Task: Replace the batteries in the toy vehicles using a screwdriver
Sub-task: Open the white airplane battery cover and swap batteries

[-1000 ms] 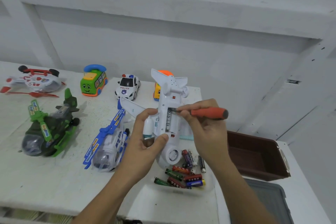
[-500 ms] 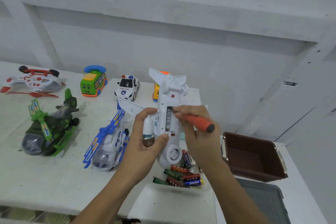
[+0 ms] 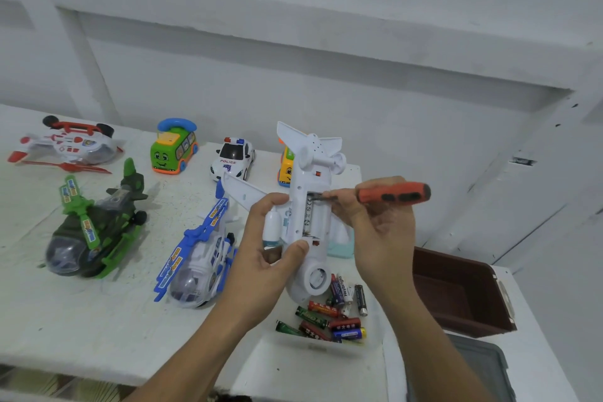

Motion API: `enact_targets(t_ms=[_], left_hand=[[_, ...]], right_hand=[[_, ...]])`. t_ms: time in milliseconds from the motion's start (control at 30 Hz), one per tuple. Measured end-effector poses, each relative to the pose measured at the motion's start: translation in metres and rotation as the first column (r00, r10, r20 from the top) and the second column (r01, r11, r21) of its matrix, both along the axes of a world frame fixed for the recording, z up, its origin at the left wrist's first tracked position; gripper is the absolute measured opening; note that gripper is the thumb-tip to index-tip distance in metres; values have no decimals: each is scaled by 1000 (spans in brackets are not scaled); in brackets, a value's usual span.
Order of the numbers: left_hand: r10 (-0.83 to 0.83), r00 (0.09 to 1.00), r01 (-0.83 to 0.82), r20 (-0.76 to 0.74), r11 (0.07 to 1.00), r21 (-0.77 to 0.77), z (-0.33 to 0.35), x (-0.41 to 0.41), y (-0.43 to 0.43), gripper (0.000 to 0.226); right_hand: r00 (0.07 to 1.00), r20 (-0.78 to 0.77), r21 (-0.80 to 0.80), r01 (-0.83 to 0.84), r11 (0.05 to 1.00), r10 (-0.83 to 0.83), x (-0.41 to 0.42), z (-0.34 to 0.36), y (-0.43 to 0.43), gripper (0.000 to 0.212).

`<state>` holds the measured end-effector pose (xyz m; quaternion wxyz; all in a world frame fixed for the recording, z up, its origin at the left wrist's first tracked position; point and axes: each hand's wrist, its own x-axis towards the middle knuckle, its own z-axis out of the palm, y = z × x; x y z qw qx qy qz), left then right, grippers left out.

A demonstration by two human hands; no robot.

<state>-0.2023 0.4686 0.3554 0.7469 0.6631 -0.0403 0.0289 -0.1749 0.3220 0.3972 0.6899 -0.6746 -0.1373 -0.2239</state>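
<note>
My left hand (image 3: 264, 258) grips a white toy airplane (image 3: 310, 179) held belly-up above the table, its battery compartment (image 3: 308, 215) uncovered. My right hand (image 3: 378, 232) holds an orange-handled screwdriver (image 3: 393, 193), handle pointing right, with the tip at the top end of the compartment. Several loose batteries (image 3: 329, 313) lie in a clear tray just below the airplane.
On the white table (image 3: 65, 320) stand a blue helicopter (image 3: 199, 258), a green helicopter (image 3: 94, 225), a red-and-white helicopter (image 3: 68, 145), a green bus (image 3: 174, 147), a police car (image 3: 233, 157) and an orange toy (image 3: 286, 166). A brown bin (image 3: 463, 294) sits right.
The screwdriver handle dropped lower half a second ago and has swung back up to point right. The airplane stays in my left hand, almost unmoved.
</note>
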Motion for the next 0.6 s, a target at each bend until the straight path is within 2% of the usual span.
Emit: enact_targets(t_ms=[200,333,500,600], left_hand=[[-9,1000,9,2,1000,-21,1,1,-2,55],[-17,1000,17,-7,1000,-9,1,1,-3,54],[-8,1000,8,-16,1000,24,2,2,-3,54],[-15,1000,15,-19,1000,23,2,2,-4,52]], right_hand=[[991,115,-14,63,998,-61,0,-8,5,42],[989,127,-34,80,996,-76,0,-9,6,39],[989,87,-146,127,981,-115,6,-3,3,21],[995,10,-154,97,983,-97,7,1,2,28]])
